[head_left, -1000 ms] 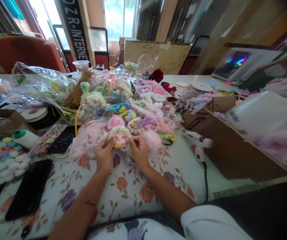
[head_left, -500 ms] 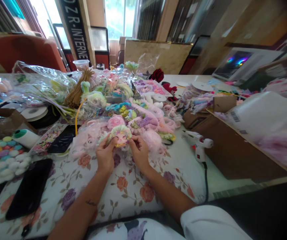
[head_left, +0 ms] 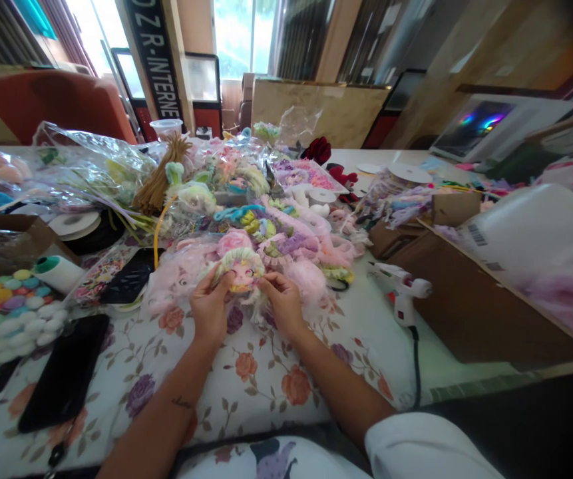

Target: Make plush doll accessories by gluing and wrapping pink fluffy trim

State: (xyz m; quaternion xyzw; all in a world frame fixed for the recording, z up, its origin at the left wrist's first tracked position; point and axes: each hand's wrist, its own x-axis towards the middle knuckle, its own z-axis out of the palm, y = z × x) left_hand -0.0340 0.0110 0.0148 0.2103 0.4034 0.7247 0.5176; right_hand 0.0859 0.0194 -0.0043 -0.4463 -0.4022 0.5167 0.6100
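Between both hands is a small doll face (head_left: 244, 271) with large eyes, framed by pale green and yellow fluffy trim. My left hand (head_left: 209, 303) pinches its left edge, thumb across the front. At the opposite edge, the fingertips of my right hand (head_left: 282, 301) are closed on it. Whitish strands (head_left: 259, 307) hang below the face. Directly behind lie a pink fluffy ball (head_left: 234, 242), a clear bag of pale pink doll pieces (head_left: 174, 279) and another pale pink fluffy bundle (head_left: 309, 281).
A white glue gun (head_left: 403, 293) rests at the right, beside a cardboard box (head_left: 486, 306). On the left lie a black phone (head_left: 64, 372), pastel pompoms (head_left: 16, 319) and a thread cone (head_left: 56, 274). Craft pieces are heaped behind the hands on the floral cloth (head_left: 246, 399).
The whole view has shifted slightly, so things appear a little further right. Both hands keep their hold on the doll face, which looks nearly unchanged in pose.
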